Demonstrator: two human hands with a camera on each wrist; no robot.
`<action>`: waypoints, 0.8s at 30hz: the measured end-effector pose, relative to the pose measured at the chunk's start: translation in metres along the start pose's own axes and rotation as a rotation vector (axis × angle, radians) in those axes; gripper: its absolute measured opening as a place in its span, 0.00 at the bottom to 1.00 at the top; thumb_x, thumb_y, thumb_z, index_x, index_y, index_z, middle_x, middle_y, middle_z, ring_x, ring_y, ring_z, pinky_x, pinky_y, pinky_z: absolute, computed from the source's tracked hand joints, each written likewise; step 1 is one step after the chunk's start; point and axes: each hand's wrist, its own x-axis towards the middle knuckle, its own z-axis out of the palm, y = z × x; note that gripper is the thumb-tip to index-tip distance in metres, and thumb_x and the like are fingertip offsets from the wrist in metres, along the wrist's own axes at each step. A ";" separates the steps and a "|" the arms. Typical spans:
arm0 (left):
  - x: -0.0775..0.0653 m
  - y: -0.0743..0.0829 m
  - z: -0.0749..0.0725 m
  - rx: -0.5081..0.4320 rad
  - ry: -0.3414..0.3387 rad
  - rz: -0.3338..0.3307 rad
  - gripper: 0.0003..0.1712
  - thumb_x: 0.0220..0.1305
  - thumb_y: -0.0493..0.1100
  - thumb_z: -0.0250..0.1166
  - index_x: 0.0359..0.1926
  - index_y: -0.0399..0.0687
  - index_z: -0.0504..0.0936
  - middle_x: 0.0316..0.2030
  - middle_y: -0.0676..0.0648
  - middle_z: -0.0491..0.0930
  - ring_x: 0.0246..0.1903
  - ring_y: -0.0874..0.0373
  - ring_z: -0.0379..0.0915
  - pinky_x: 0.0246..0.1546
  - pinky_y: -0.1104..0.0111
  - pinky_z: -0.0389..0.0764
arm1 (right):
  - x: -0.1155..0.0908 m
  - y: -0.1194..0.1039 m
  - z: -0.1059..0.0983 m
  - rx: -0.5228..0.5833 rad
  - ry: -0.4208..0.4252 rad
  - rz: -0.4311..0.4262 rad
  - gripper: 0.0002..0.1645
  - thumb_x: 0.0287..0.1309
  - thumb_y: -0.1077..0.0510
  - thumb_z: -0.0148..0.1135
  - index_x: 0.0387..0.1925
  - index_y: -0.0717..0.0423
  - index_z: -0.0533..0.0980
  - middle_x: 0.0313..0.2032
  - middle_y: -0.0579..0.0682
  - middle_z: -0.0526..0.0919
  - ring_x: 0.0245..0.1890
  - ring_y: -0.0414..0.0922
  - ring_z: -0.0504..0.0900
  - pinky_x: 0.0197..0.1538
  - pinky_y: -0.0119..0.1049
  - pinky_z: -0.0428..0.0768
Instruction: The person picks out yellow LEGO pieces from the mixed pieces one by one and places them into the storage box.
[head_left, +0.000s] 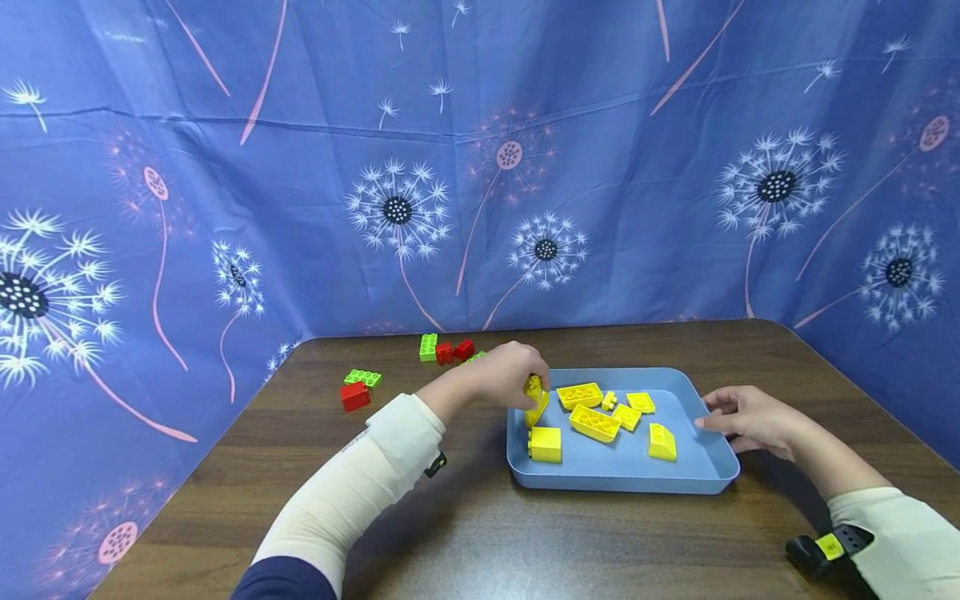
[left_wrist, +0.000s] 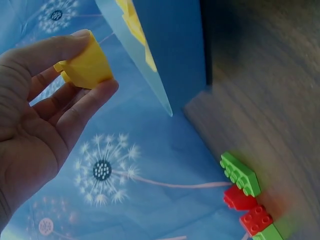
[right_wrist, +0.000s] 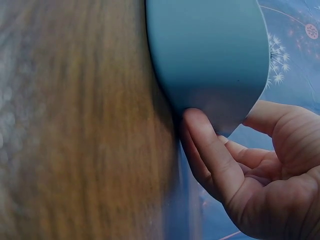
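My left hand [head_left: 510, 373] is over the left end of a blue tray [head_left: 622, 481]. Between its thumb and fingers it pinches a yellow toy brick [left_wrist: 90, 65], partly covered by the fingers in the head view. At the tray's right end, my right hand [head_left: 757, 421] grips the wall, with the thumb at the rim and fingers against the outside [right_wrist: 210, 60]. Inside the tray lie several yellow bricks, among them a long studded one [head_left: 595, 423], a blocky one [head_left: 546, 445] near the front left and a sloped one [head_left: 662, 442] towards the right.
Left of the tray, a red brick [head_left: 356, 396] and a green brick [head_left: 363, 378] lie on the brown wooden table [head_left: 300, 467]. Farther back are another green brick [head_left: 428, 347] and red bricks [head_left: 464, 348]. A blue dandelion-patterned cloth [head_left: 465, 208] hangs behind the table.
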 end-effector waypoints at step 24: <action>0.051 0.060 0.026 0.075 -0.257 0.131 0.14 0.55 0.39 0.73 0.45 0.52 0.86 0.42 0.59 0.82 0.42 0.69 0.72 0.48 0.81 0.71 | 0.002 0.002 -0.001 -0.001 0.005 0.001 0.37 0.62 0.58 0.63 0.59 0.82 0.59 0.44 0.62 0.75 0.40 0.48 0.80 0.42 0.49 0.83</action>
